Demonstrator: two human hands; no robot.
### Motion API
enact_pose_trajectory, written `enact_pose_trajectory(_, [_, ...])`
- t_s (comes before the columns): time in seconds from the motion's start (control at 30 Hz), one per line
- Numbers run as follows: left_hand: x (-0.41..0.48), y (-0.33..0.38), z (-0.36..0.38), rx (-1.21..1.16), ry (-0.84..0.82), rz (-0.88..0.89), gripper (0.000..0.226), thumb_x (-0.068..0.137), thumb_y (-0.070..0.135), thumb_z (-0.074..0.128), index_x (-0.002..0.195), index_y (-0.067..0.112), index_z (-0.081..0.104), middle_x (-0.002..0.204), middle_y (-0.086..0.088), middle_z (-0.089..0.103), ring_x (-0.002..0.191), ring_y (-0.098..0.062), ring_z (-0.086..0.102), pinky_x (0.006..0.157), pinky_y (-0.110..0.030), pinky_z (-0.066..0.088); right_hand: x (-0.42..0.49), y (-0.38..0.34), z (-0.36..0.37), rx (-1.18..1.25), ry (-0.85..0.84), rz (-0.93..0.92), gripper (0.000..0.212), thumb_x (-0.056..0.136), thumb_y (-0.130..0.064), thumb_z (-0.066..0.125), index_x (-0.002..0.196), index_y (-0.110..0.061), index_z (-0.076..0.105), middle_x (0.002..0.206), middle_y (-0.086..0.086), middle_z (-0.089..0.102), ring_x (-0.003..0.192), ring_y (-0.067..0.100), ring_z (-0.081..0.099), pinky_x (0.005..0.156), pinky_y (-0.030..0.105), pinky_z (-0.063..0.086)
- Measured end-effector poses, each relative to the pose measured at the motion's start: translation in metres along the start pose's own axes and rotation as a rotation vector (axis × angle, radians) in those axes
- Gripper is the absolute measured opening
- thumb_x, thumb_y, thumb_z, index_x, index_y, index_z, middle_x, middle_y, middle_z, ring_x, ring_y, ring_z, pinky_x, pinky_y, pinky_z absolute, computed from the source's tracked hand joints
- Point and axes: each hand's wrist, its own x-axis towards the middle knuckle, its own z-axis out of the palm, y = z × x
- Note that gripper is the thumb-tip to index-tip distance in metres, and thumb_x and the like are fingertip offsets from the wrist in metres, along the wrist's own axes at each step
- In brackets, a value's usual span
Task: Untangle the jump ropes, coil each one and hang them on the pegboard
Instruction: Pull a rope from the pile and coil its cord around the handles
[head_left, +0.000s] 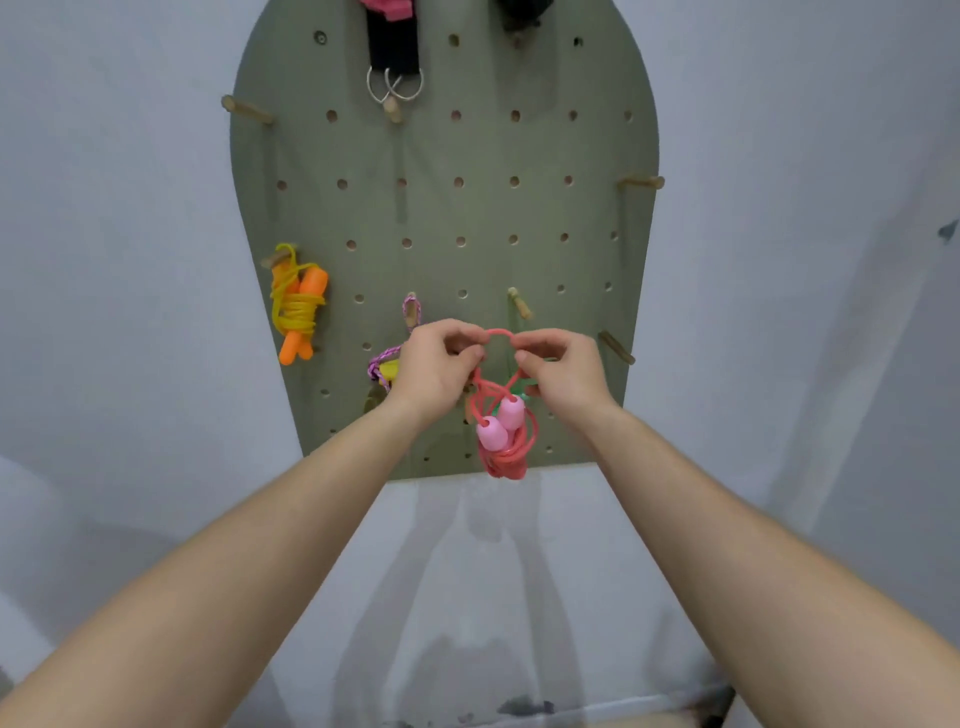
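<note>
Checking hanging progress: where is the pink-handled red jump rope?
Head view, low centre before the green pegboard: the pink-handled red jump rope hangs from its top loop, pinched by the left hand and right hand, just below a wooden peg.

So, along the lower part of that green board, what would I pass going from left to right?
In order: yellow rope with orange handles, coiled and hung up → purple braided rope → left hand → pink jump rope, its top loop pinched by both hands → right hand → bare wooden peg.
</note>
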Motion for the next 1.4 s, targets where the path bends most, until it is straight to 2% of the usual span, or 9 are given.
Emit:
enact_pose_trajectory(0.17, [0.048, 0.002, 0.038, -0.018, 0.062, -0.017, 0.023, 0.091, -0.004, 0.064, 0.098, 0.015, 0.074, 0.089, 0.001, 0.072, 0.076, -0.012, 0.066, 0.074, -0.023, 0.056, 0.061, 0.013, -0.018, -0.001, 0.018, 0.01, 0.025, 0.091, 0.006, 0.061, 0.094, -0.015, 0.074, 0.094, 0.002, 0.073, 0.085, 0.014, 0.067, 0.08, 0.029, 0.055])
enact_pose_trajectory(0.37, [0.077, -0.006, 0.061, -0.071, 0.128, -0.089, 0.021, 0.088, -0.005, 0.067, 0.094, 0.013, 0.073, 0.087, -0.001, 0.073, 0.073, -0.01, 0.067, 0.067, -0.023, 0.054, 0.096, 0.024, -0.023, 0.092, -0.005, 0.049, 0.027, 0.093, 0.006, 0.057, 0.088, -0.016, 0.071, 0.089, 0.005, 0.072, 0.068, 0.014, 0.065, 0.066, 0.028, 0.058])
enact_pose_trajectory(0.47, [0.077, 0.0, 0.072, -0.155, 0.079, -0.087, 0.015, 0.088, -0.006, 0.068, 0.098, 0.004, 0.072, 0.08, -0.002, 0.071, 0.06, 0.001, 0.065, 0.056, -0.013, 0.047, 0.102, 0.031, -0.037, 0.093, 0.021, 0.064, 0.024, 0.095, 0.005, 0.056, 0.094, -0.013, 0.071, 0.084, 0.003, 0.069, 0.066, 0.013, 0.063, 0.066, 0.031, 0.057])
enact_pose_trajectory(0.7, [0.081, 0.005, 0.149, -0.106, -0.087, -0.113, 0.015, 0.086, -0.002, 0.072, 0.088, 0.012, 0.073, 0.069, -0.003, 0.067, 0.052, -0.005, 0.059, 0.052, -0.018, 0.046, 0.101, 0.069, -0.107, 0.087, 0.141, 0.108, 0.028, 0.092, 0.009, 0.055, 0.086, -0.014, 0.071, 0.077, 0.007, 0.067, 0.061, 0.014, 0.061, 0.064, 0.031, 0.056])
enact_pose_trajectory(0.77, [0.083, -0.004, 0.173, -0.071, -0.087, -0.116, 0.021, 0.086, -0.001, 0.072, 0.081, 0.02, 0.072, 0.069, 0.0, 0.069, 0.053, -0.006, 0.062, 0.054, -0.019, 0.046, 0.102, 0.084, -0.124, 0.07, 0.17, 0.128, 0.031, 0.091, 0.01, 0.054, 0.083, -0.015, 0.07, 0.075, 0.006, 0.066, 0.06, 0.015, 0.06, 0.061, 0.031, 0.056])
enact_pose_trajectory(0.9, [0.092, -0.021, 0.21, -0.02, -0.03, -0.155, 0.021, 0.086, 0.004, 0.072, 0.081, 0.024, 0.074, 0.072, 0.004, 0.071, 0.063, -0.011, 0.067, 0.064, -0.022, 0.051, 0.114, 0.11, -0.143, 0.06, 0.17, 0.186, 0.031, 0.092, 0.009, 0.051, 0.086, -0.014, 0.072, 0.085, 0.009, 0.07, 0.07, 0.021, 0.062, 0.076, 0.043, 0.06])
enact_pose_trajectory(1.03, [0.102, -0.032, 0.236, 0.021, 0.038, -0.181, 0.018, 0.088, 0.004, 0.07, 0.089, 0.02, 0.077, 0.082, 0.006, 0.073, 0.073, -0.008, 0.067, 0.072, -0.019, 0.055, 0.127, 0.127, -0.148, 0.05, 0.15, 0.204, 0.034, 0.093, 0.008, 0.051, 0.085, -0.018, 0.071, 0.092, 0.007, 0.072, 0.079, 0.022, 0.066, 0.074, 0.035, 0.059])
enact_pose_trajectory(1.2, [0.106, -0.045, 0.251, 0.092, 0.093, -0.202, 0.029, 0.087, 0.003, 0.065, 0.079, 0.03, 0.072, 0.08, 0.01, 0.071, 0.082, -0.012, 0.07, 0.082, -0.029, 0.058, 0.132, 0.132, -0.147, 0.097, 0.059, 0.247, 0.045, 0.084, 0.012, 0.044, 0.083, -0.021, 0.074, 0.088, 0.001, 0.073, 0.087, 0.021, 0.067, 0.083, 0.035, 0.056])
enact_pose_trajectory(1.4, [0.105, -0.048, 0.252, 0.075, 0.004, -0.219, 0.023, 0.089, 0.005, 0.065, 0.088, 0.027, 0.069, 0.083, 0.011, 0.069, 0.085, -0.015, 0.071, 0.083, -0.036, 0.06, 0.127, 0.132, -0.144, 0.138, -0.021, 0.285, 0.039, 0.088, 0.008, 0.045, 0.099, -0.021, 0.069, 0.094, -0.001, 0.07, 0.086, 0.011, 0.063, 0.073, 0.024, 0.051])
